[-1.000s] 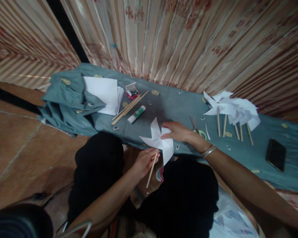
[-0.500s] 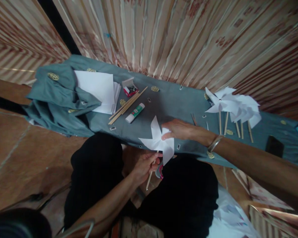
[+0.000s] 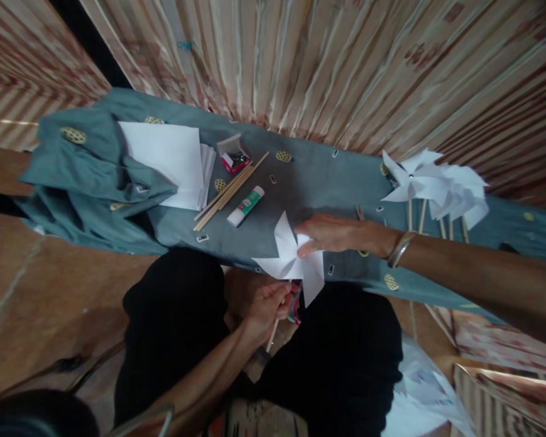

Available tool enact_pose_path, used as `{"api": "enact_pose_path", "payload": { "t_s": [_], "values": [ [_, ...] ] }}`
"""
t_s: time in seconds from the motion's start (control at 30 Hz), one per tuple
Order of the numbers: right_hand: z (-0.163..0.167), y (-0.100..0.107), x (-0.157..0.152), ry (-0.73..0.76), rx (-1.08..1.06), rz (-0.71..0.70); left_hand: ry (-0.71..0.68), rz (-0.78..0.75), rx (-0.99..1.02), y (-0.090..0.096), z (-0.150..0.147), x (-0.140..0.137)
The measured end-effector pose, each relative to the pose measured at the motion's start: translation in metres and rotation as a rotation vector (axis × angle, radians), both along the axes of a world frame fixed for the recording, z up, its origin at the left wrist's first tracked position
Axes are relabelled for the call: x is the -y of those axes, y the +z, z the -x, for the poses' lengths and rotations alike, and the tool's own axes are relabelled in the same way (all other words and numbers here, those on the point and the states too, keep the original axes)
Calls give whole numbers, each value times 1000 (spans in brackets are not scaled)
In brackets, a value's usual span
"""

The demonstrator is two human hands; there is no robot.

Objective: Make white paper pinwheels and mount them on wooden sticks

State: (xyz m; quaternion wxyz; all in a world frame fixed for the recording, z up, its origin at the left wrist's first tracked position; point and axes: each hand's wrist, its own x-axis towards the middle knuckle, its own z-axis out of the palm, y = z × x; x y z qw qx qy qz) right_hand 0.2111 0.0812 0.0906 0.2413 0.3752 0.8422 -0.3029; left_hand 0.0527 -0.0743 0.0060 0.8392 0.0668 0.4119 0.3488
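A white paper pinwheel [image 3: 287, 262] on a thin wooden stick is held over the near edge of the cloth-covered table. My left hand [image 3: 273, 303] is closed round the stick just below the paper blades, and the stick's lower end pokes out beneath it. At the upper right blade, my right hand [image 3: 323, 233] has its fingers closed on the paper; the fingertips are partly hidden by the blade. Pink-and-grey handles [image 3: 295, 308], seemingly of scissors, show behind my left hand. Right of my right hand lies a small pointed metal tool [image 3: 359, 212], partly covered by my forearm.
On the grey-green cloth [image 3: 309, 182] are stacked white paper [image 3: 161, 155], several wooden sticks [image 3: 227, 197], a glue stick [image 3: 246, 206] and a small open red-and-white box [image 3: 233, 156]. Several finished-looking pinwheels [image 3: 414, 176] lie at the right. A striped curtain [image 3: 291, 73] hangs behind.
The camera view has shifted slightly. Both hands keep their places on the pinwheel, whose blades have turned or tilted a little.
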Motion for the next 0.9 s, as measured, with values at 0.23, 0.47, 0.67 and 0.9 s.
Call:
{"api": "enact_pose_path", "payload": {
  "t_s": [0.23, 0.47, 0.67, 0.9],
  "values": [
    [-9, -13, -3, -73, -129, 48, -16, 15, -7, 2, 0, 0],
    [1, -7, -5, -77, -53, 106, -34, 27, -2, 1, 1, -1],
    [7, -3, -6, -23, -20, 78, -32, 35, 9, 1, 0, 0],
    [3, -9, -9, 3, -37, 71, -21, 55, -17, 6, -2, -3]
  ]
}}
